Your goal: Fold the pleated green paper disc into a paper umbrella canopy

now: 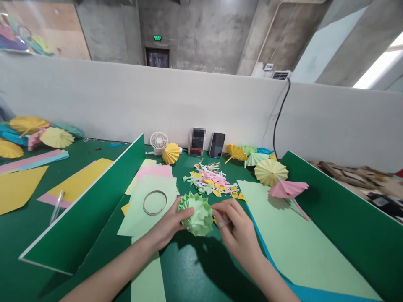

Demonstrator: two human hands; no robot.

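Note:
A pale green pleated paper umbrella top (198, 214) is in my left hand (171, 222), thumb over its folds and fingers behind it. At its right edge my right hand (234, 224) has thumb and fingers pinched together. Something small and pale shows by those fingers, too unclear to name. Beyond the umbrella top lies a heap of paper scraps (212, 178) in pink, yellow, white and green. To the left, a roll of thin tape (155, 203) rests on green paper sheets (132, 224).
Green dividers (94, 205) stand on both sides. Finished paper umbrellas, including a pink one (288, 189) and a cream one (270, 172), sit at the right beside large green paper (302, 235). A small fan (159, 141) and phone (217, 145) are at the back.

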